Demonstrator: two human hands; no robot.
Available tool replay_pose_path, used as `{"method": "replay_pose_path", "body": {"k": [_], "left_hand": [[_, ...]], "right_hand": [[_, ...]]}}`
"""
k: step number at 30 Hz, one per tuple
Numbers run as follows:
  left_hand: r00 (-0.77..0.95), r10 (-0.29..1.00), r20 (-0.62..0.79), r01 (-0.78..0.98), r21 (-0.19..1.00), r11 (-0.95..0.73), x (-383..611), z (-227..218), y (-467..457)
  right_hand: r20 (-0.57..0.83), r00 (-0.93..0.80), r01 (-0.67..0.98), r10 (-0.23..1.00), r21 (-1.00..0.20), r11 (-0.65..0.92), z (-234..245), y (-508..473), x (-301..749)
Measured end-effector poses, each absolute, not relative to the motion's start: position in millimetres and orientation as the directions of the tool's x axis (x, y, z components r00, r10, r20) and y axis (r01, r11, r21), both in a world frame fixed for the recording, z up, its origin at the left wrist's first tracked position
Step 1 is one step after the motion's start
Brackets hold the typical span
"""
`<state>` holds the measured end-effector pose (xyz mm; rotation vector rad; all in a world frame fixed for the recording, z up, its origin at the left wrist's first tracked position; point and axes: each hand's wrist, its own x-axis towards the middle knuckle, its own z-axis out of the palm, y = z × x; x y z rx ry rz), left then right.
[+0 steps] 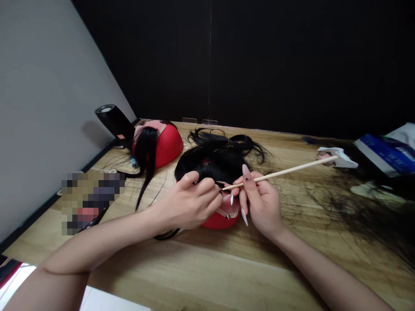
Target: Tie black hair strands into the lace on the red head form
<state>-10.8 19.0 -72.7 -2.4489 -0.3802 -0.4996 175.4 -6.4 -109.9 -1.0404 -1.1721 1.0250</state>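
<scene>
Stick (pixel 282 174) in right hand (pixel 262 203), hair (pixel 214 166) in left hand (pixel 188 201)

Scene logged left to right. Grey wall (pixel 45 112) at far left; black cylinder (pixel 115 122), perhaps a speaker, stands near the far left corner of the table (pixel 207 268). Pixelated patch (pixel 92 203) hides whatever lies near the table's left edge; we cannot tell what it is. Beyond it sits a first red head form (pixel 170 144), a long black lock hanging down its side.

Mid-table, between both hands, sits a second red head form (pixel 222 221), mostly covered by the hair, whose long ends trail toward the far edge. Left hand is curled, its fingers (pixel 207 185) pressed together on a strand at the crown, tips partly hidden. We judge this pinch pins the strand against the mass, keeping it steady.

Right hand pinches the stick between its fingers (pixel 249 183), close to the near end, with long pale nails (pixel 244 217) clear of the shaft. Tip meets the hair just beside the left fingertips. We judge the short hold favours fine control at the tip. Shaft runs right, its far end over a white tissue (pixel 339 157). Further right: blue-and-white packet (pixel 385 153), and loose strands (pixel 353 207) scattered on the wood.
</scene>
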Motion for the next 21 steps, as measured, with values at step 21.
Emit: {"method": "replay_pose_path", "body": {"k": [21], "left_hand": [[0.882, -0.053, 0.468, -0.013, -0.089, -0.996, 2, -73, 5]], "right_hand": [[0.179, 0.067, -0.141, 0.982, -0.972, 0.187, -109, -1, 180]]}}
